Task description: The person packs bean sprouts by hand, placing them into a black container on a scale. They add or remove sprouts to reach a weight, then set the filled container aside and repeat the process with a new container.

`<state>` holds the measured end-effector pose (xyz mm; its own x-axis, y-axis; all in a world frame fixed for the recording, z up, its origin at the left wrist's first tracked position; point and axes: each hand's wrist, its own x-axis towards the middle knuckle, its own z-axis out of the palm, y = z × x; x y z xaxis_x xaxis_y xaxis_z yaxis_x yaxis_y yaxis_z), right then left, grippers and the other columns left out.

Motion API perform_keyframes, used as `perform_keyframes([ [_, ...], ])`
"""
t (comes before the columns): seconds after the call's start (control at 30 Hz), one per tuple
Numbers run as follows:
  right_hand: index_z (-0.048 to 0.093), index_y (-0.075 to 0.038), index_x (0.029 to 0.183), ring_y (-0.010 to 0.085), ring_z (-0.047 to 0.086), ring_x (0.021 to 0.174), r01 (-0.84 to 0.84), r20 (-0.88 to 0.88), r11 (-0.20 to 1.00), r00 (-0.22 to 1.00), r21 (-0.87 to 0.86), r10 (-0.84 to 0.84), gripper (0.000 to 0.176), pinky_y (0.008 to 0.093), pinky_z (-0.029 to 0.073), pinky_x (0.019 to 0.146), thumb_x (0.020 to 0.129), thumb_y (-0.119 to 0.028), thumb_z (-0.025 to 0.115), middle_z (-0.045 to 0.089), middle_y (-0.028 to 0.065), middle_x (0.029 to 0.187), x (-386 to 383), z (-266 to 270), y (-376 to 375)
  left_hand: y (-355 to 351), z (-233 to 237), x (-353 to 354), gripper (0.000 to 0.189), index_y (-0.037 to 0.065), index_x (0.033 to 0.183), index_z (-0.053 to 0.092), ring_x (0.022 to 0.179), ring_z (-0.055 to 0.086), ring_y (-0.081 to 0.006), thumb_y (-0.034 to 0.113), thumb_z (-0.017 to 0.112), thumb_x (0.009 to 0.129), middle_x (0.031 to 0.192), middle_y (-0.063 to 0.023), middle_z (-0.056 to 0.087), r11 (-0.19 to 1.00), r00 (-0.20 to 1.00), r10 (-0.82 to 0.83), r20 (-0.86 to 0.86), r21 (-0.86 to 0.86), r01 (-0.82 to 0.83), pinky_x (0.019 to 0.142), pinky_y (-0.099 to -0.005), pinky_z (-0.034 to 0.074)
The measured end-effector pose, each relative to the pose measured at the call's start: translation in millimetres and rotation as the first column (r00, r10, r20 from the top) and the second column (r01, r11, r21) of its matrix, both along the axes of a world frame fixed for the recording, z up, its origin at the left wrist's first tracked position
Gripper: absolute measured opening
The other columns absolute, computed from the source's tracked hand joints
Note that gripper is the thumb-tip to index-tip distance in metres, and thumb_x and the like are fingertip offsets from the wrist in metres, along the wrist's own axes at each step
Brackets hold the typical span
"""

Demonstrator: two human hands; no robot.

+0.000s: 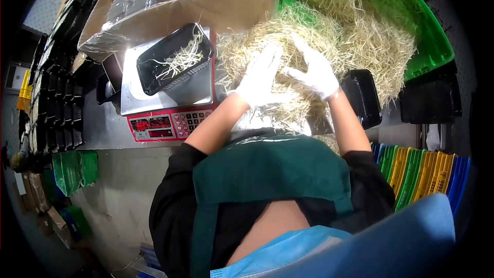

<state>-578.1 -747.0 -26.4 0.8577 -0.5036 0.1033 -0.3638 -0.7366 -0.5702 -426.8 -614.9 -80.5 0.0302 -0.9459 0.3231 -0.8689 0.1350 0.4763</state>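
Worktable (pixel 98 128): sprout pile (pixel 360 46) spilling from green crate (pixel 437 49). Left hand (pixel 261 74) open at pile, fingers extended; right hand (pixel 319 74) open, thumb apart from fingers. Black tray (pixel 149 78), partly filled, on scale (pixel 203 92).

Both forearms reach forward and lean inward, the left forearm (pixel 218 122) and right forearm (pixel 350 123) bare below pushed-up black sleeves (pixel 177 175). The white-gloved left hand (pixel 261 74) is open, fingers extended forward. The right hand (pixel 316 74), also white-gloved and apart from it, angles inward, thumb (pixel 292 73) spread from the fingers (pixel 303 46).
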Motion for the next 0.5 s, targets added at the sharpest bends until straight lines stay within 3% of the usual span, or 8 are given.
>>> perform_keyframes([
  [0.1, 0.027, 0.003, 0.144, 0.0363, 0.034, 0.135, -0.200, 0.017, 0.921, 0.978, 0.334, 0.206, 0.094, 0.0360, 0.028, 0.112, 0.072, -0.032, 0.076, 0.030, 0.0263, 0.146, -28.4, -37.9, -3.1, 13.6, -14.7, -12.5, 0.120, -0.003, 0.147, 0.010, 0.142, 0.012, -0.0376, 0.064, 0.069, 0.066, 0.151, -0.0271, 0.015, 0.955, 0.993, -0.079, 0.092, 0.292, 0.049, 0.115, -0.0484, 0.010],
  [0.13, 0.028, 0.003, 0.143, 0.0370, 0.031, 0.136, -0.353, -0.163, 0.930, 0.928, -0.100, 0.335, 0.103, 0.0369, 0.026, 0.113, 0.064, -0.037, 0.080, 0.031, 0.0266, 0.145, -47.9, -36.4, 3.3, 26.8, -17.3, -20.5, 0.126, -0.004, 0.147, 0.008, 0.140, 0.014, -0.0422, 0.056, 0.077, 0.060, 0.150, -0.0282, 0.016, 0.957, 0.993, -0.095, 0.064, 0.281, 0.074, 0.114, -0.0491, 0.011],
  [0.23, 0.028, -0.006, 0.145, 0.0345, 0.034, 0.134, -0.343, -0.362, 0.895, 0.903, -0.287, 0.230, 0.104, 0.0419, 0.024, 0.112, 0.059, -0.031, 0.082, 0.038, 0.0203, 0.141, -75.5, -47.9, 23.1, 39.1, -19.3, -28.7, 0.125, -0.004, 0.147, 0.007, 0.141, 0.013, -0.0399, 0.050, 0.079, 0.060, 0.151, -0.0271, 0.015, 0.884, 0.990, -0.091, 0.108, 0.466, 0.030, 0.114, -0.0481, 0.013],
  [0.27, 0.028, -0.006, 0.145, 0.0345, 0.034, 0.134, -0.341, -0.367, 0.901, 0.901, -0.268, 0.232, 0.104, 0.0419, 0.024, 0.112, 0.059, -0.031, 0.082, 0.038, 0.0203, 0.141, -75.0, -51.0, 24.6, 36.2, -25.1, -31.7, 0.113, -0.005, 0.146, 0.014, 0.134, 0.028, -0.0397, 0.038, 0.078, 0.063, 0.142, -0.0265, 0.031, 0.962, 0.970, -0.029, 0.242, 0.269, -0.038, 0.109, -0.0463, 0.023],
  [0.33, 0.029, -0.008, 0.146, 0.0344, 0.051, 0.118, -0.181, -0.162, 0.830, 0.981, -0.528, 0.110, 0.094, 0.0417, 0.039, 0.102, 0.066, -0.027, 0.076, 0.050, 0.0209, 0.129, -53.4, -50.0, 3.8, 13.9, -27.0, -29.6, 0.098, -0.006, 0.144, 0.018, 0.124, 0.037, -0.0359, 0.028, 0.071, 0.069, 0.132, -0.0240, 0.040, 0.962, 0.971, -0.018, 0.240, 0.270, -0.049, 0.105, -0.0444, 0.028],
  [0.4, 0.029, -0.008, 0.146, 0.0338, 0.057, 0.104, -0.203, -0.175, 0.899, 0.974, -0.388, 0.145, 0.090, 0.0405, 0.045, 0.091, 0.069, -0.025, 0.073, 0.056, 0.0204, 0.118, -36.2, -49.2, -20.9, -2.6, -30.6, -25.1, 0.069, -0.007, 0.140, 0.030, 0.094, 0.053, -0.0299, 0.009, 0.054, 0.078, 0.099, -0.0175, 0.058, 0.994, 0.921, 0.085, 0.380, 0.036, -0.107, 0.092, -0.0405, 0.038],
  [0.43, 0.029, -0.009, 0.146, 0.0332, 0.064, 0.090, -0.223, -0.184, 0.948, 0.966, -0.229, 0.183, 0.086, 0.0393, 0.051, 0.080, 0.073, -0.023, 0.070, 0.062, 0.0198, 0.107, -30.4, -50.4, -27.6, -6.8, -33.4, -20.0, 0.069, -0.007, 0.140, 0.030, 0.094, 0.053, -0.0299, 0.009, 0.054, 0.078, 0.099, -0.0175, 0.058, 0.993, 0.919, 0.085, 0.385, 0.038, -0.108, 0.092, -0.0405, 0.038],
  [0.5, 0.031, -0.009, 0.145, 0.0319, 0.066, 0.078, -0.243, -0.126, 0.918, 0.969, -0.313, 0.214, 0.081, 0.0363, 0.053, 0.069, 0.075, -0.026, 0.070, 0.065, 0.0193, 0.100, -30.3, -45.6, -28.3, -13.3, -27.0, -11.1, 0.064, -0.007, 0.139, 0.033, 0.086, 0.056, -0.0316, 0.005, 0.049, 0.079, 0.088, -0.0179, 0.061, 0.981, 0.946, 0.000, 0.323, 0.184, -0.063, 0.088, -0.0414, 0.041],
])
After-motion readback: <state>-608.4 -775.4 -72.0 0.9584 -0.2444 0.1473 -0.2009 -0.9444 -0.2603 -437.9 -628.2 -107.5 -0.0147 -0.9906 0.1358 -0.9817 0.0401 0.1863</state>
